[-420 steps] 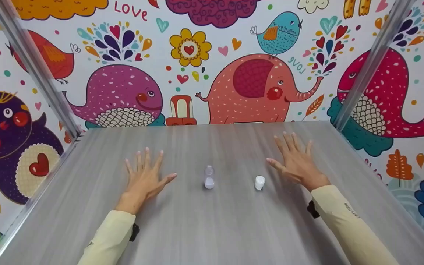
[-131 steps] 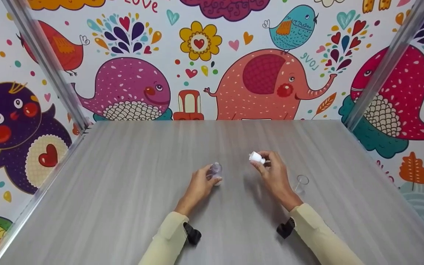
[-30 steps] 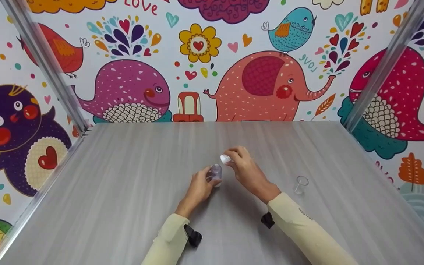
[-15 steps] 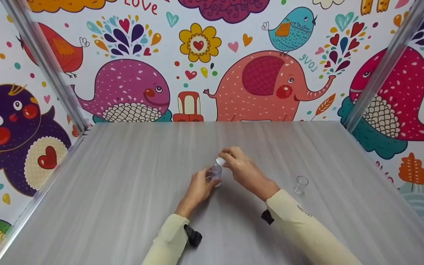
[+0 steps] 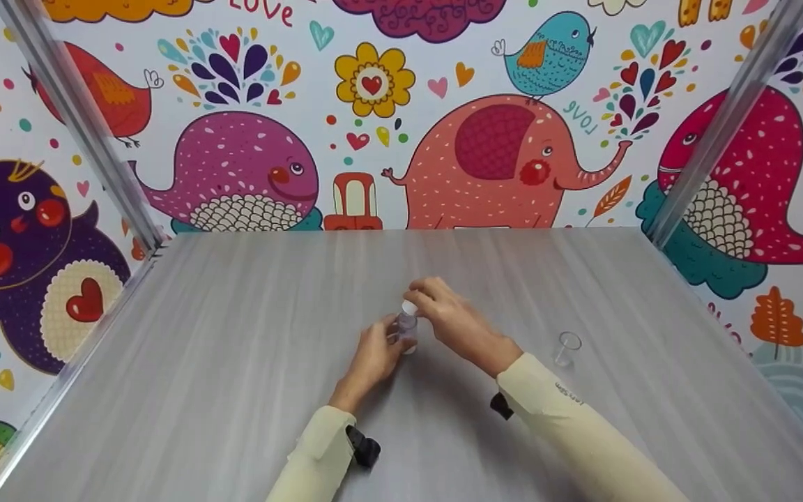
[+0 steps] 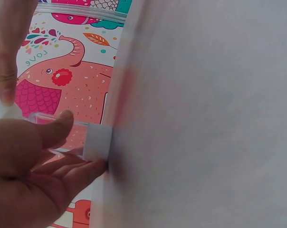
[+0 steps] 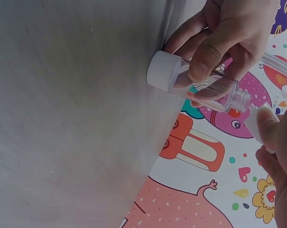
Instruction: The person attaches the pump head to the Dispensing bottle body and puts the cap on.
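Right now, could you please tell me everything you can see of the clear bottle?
The bottle is small, cylindrical and see-through, glass or plastic by its look, with a white base and a narrow, ridged neck. Roughly upright, seemingly standing on the table, it is gripped around its middle by the left hand. A white cap is at its mouth; contact is unclear.

Left hand: thumb and fingers bent in a grip; sleeved left forearm running back and leftward from it. Right hand: just beside the left, slightly farther forward, pinching; sleeved right forearm angled back and rightward.
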The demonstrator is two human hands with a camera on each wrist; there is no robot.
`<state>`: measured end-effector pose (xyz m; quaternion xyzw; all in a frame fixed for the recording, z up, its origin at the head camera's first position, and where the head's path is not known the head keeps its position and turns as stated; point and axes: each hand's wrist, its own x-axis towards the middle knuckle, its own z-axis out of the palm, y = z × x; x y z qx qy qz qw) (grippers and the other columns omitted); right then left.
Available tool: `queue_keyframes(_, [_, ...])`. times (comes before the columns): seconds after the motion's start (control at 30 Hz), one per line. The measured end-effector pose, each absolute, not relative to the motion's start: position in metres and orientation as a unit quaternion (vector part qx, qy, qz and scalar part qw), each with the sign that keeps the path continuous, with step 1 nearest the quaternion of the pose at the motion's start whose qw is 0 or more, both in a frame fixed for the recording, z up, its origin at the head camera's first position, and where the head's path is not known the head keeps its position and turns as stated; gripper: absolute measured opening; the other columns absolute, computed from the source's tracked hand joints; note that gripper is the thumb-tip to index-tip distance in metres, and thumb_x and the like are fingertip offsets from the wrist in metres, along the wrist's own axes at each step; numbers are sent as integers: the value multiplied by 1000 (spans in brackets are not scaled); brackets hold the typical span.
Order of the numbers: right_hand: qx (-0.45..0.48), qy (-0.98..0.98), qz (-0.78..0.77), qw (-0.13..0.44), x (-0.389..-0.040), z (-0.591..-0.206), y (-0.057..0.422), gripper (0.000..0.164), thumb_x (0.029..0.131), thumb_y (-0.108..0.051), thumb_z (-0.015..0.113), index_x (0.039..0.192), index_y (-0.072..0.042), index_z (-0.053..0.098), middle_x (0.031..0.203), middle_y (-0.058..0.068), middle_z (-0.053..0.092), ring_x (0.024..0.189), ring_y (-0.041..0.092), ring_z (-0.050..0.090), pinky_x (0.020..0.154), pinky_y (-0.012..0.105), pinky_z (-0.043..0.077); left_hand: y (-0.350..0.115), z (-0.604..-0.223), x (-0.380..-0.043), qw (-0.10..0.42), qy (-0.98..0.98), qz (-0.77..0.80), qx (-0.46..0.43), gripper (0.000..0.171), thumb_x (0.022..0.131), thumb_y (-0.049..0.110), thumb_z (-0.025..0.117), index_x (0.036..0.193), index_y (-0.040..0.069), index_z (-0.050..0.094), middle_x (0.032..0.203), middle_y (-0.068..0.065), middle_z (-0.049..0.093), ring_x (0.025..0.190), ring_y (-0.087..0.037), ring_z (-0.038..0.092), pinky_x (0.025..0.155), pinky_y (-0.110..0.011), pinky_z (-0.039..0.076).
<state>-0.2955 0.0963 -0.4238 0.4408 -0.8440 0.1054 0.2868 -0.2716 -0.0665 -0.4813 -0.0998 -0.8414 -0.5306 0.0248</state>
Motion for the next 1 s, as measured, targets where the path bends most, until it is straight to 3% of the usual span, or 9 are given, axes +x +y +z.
queue_keyframes(0.6, [460, -851, 52, 249, -291, -421, 87, 47, 74, 18, 61, 113, -7, 58, 118, 7, 54, 107, 17, 51, 82, 21, 51, -65, -481, -270, 28, -834, -541, -104, 30, 85, 5, 62, 114, 0, 55, 115, -20, 61, 107, -31, 61, 80, -32, 54])
queue_keyframes(1.0, [461, -858, 10, 226, -287, -418, 83, 49, 70, 4, 74, 115, -10, 60, 118, 5, 54, 109, 14, 50, 91, 22, 48, -65, -481, -269, 52, -851, -513, -102, 33, 83, 5, 65, 114, 2, 56, 113, -18, 63, 106, -31, 61, 80, -32, 54])
